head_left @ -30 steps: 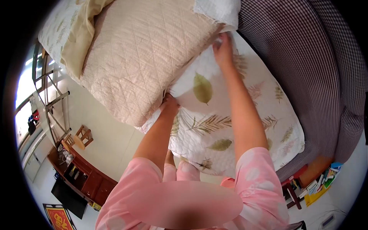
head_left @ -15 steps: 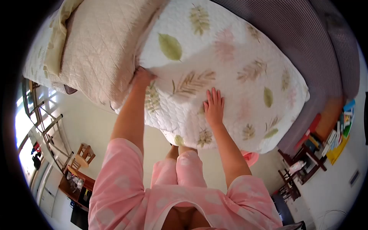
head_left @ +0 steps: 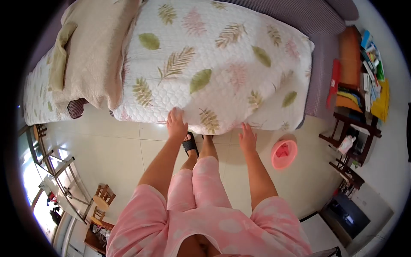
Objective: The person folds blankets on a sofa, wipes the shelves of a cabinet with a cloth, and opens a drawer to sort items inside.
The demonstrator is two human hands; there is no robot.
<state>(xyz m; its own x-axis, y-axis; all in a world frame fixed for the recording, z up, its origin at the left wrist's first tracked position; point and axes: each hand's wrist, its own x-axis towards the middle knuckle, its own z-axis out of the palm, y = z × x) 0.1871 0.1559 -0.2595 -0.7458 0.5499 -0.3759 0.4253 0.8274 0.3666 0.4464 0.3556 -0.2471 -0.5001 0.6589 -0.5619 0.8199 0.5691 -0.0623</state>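
Observation:
A white quilted cover [head_left: 231, 55] with green, brown and pink leaf prints lies over a grey ribbed sofa [head_left: 321, 73]. At the cover's front edge is my left hand [head_left: 176, 124], its fingers stretched toward the fabric and nothing seen in it. My right hand [head_left: 247, 138] is farther right, by the same edge, fingers apart and pointing up at the hem. Whether its fingertips touch the cloth I cannot tell. A beige quilted cover [head_left: 94, 47] lies bunched over the left part of the sofa.
On the tiled floor [head_left: 124, 141] a pink basin [head_left: 284, 154] stands right of my legs. Books [head_left: 371, 73] and a dark wooden rack [head_left: 351, 132] are at the right. A small wooden stool [head_left: 104, 197] and a metal frame [head_left: 55, 171] stand at the left.
Both hands have come off the top of the white cover and back to its front edge. The left hand has let go near the beige cover. The view has shifted, showing more floor.

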